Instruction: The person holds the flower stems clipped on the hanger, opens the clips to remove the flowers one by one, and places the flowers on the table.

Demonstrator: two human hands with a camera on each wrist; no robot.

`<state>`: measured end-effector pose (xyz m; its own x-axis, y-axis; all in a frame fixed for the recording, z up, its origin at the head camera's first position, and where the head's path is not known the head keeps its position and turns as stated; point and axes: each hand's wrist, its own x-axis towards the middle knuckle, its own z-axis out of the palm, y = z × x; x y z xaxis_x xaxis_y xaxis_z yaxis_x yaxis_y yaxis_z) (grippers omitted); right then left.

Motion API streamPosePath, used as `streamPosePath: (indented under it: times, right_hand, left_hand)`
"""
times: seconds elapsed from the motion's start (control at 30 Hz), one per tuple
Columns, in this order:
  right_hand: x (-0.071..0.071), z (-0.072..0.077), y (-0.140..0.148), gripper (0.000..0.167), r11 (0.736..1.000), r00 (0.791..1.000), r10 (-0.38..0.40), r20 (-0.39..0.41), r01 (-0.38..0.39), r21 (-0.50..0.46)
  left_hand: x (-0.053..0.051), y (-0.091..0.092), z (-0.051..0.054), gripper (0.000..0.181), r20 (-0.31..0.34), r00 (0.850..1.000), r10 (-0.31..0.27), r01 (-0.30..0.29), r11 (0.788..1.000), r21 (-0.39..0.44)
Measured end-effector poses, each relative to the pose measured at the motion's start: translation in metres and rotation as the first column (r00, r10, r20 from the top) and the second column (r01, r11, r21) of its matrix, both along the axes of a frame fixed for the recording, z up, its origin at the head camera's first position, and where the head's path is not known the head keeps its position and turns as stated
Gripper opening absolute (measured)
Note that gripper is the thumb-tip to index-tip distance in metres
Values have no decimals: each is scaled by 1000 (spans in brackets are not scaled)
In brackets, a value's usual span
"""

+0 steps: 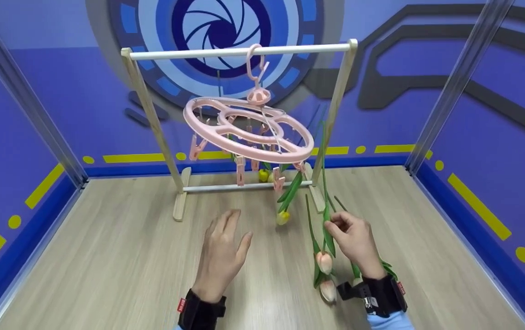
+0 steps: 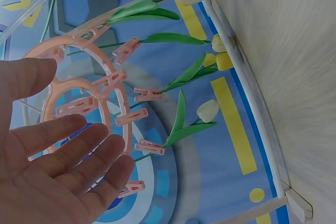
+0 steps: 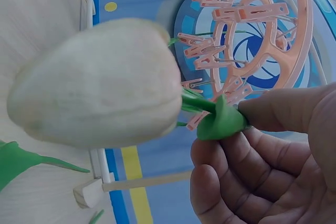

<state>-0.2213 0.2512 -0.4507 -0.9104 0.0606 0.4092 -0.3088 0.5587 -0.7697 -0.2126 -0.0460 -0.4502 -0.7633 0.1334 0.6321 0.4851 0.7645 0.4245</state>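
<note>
Head view: the right hand pinched a pale-pink artificial tulip by its leafy stem, bloom down above the tabletop; the left hand was empty, fingers extended. Gripped so low, the tulip could have tipped, its tall end snagging the clip hanger.

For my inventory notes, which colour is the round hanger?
The round hanger is pale pink; head view shows it best.

Black wristbands bear red tags beside what seem light-blue sleeves.
</note>
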Motion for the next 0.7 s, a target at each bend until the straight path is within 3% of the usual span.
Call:
streamPosePath:
  times: [0.2,0.7]
  right_hand:
    - [-1,0,-2,6,999,997,-31,68,29,30]
    - [-4,-3,-12,4,998,979,-62,192,59,26]
  left_hand:
    - [-1,2,-4,51,-36,999,4,-5,1000,-13]
    - [-1,7,-8,49,32,999,-22,22,1000,-11]
